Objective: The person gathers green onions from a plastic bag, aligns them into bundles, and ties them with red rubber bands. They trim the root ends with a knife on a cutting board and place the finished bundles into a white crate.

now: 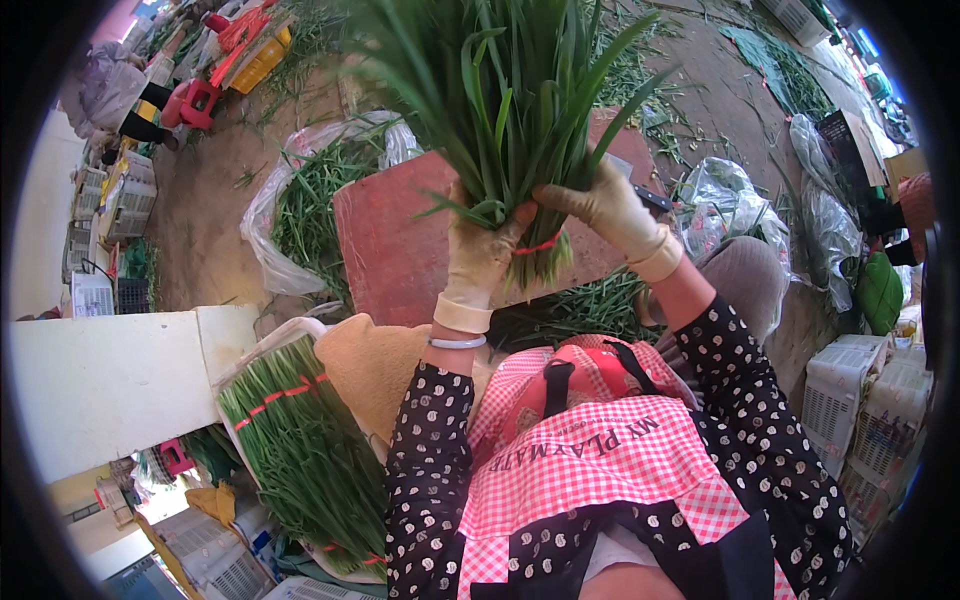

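Note:
Both gloved hands grip a bundle of long green leafy stalks (517,127), probably garlic chives, above a worn red board (397,225). My left hand (484,247) clasps the bundle from the left, low on the stalks. On the opposite side, my right hand (611,206) holds it with the thumb laid across the leaves. A red band (538,244) circles the bundle near its pale cut ends, which point towards me. Just beyond my right wrist, the black handle of a knife (651,199) shows on the board; most of its blade is hidden.
At my left, a crate (229,409) holds red-banded bundles (300,442). Loose greens (319,202) lie in a plastic bag (259,232) left of the board. Clear plastic bags (724,199) lie to the right. A person (112,90) sits at the far left, near a red stool (196,101).

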Demonstrator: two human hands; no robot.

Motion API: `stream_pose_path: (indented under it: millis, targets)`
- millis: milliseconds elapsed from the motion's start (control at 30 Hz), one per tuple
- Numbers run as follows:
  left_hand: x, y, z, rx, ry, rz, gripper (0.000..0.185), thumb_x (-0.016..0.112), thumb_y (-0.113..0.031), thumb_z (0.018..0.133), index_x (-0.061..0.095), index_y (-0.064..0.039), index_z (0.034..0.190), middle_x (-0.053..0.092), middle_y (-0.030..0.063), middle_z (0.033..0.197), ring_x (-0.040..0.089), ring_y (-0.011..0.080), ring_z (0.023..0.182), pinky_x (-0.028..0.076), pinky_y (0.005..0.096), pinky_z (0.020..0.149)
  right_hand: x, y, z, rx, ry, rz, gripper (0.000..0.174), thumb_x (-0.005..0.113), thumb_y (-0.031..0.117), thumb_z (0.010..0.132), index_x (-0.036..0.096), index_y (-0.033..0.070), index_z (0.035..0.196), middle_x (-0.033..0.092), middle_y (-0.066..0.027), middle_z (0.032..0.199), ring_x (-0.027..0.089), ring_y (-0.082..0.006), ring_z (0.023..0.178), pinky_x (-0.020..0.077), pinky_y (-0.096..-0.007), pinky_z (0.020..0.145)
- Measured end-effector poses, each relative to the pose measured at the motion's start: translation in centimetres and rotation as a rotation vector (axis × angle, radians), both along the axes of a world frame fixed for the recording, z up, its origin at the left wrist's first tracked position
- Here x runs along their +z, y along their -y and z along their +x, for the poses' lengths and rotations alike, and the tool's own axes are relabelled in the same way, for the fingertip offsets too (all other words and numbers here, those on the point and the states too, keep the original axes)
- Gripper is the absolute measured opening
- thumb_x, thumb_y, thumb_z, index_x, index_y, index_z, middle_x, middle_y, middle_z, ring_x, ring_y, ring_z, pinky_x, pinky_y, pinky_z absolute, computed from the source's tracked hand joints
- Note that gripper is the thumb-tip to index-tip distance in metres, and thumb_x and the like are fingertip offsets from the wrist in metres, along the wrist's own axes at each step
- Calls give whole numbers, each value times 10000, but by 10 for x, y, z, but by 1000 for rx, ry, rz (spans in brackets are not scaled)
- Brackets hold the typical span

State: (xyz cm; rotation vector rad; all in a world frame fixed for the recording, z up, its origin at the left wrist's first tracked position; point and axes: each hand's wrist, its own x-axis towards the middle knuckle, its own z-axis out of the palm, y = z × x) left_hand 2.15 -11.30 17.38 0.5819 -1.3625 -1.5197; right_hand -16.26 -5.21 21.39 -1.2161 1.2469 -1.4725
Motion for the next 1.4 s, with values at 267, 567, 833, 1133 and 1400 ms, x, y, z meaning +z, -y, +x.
stream_pose_path:
  millis: [267, 567, 833, 1133, 1400]
  targets:
    - [-54, -17, 10, -127, -126, 227, 506, 806, -84, 883, 589, -36, 1337, 700, 71, 1270, 668, 191, 1119, 544, 367, 1000, -19, -17, 7, 50, 718, 219, 446, 838, 179, 850, 625, 45, 1217, 719, -28, 1028, 684, -175, 916, 568, -365, 815]
    - [-80, -50, 8, 353, -70, 211, 612, 789, -279, 932, 518, -45, 1429, 556, 83, 1412, 583, 222, 1224, 497, 412, 1017, -18, 19, 24, -58, -711, -198, 584, 777, 263, 838, 588, 72, 1356, 708, -195, 1151, 669, -411, 1057, 545, -461, 910]
    - [-83, -97, 19, -121, 450, 743, 701, 743, -302, 955, 429, -13, 1510, 504, 191, 1490, 561, 330, 1309, 503, 437, 1044, -63, 47, -70, -208, -1015, 142, 398, 702, 286, 890, 692, 74, 1227, 723, -190, 1126, 691, -386, 1037, 554, -457, 932]
    - [-50, -13, -12, 36, 1588, -1023, 1276, 900, -525, 651, 220, 24, 1581, 307, 229, 1626, 286, 370, 1516, 224, 487, 1254, -182, -11, -153, -375, -1368, 683, 425, 656, 241, 896, 605, 79, 1286, 688, -150, 1189, 684, -333, 1104, 537, -437, 928]
    - [-64, 62, -53, -227, 1811, -753, 1105, 923, -423, 660, 372, -31, 1535, 629, 148, 1304, 632, 335, 1194, 522, 398, 1013, -170, -7, -130, -246, -1224, 659, 581, 629, 243, 922, 480, 69, 1455, 686, -180, 1159, 717, -349, 1008, 565, -468, 868]
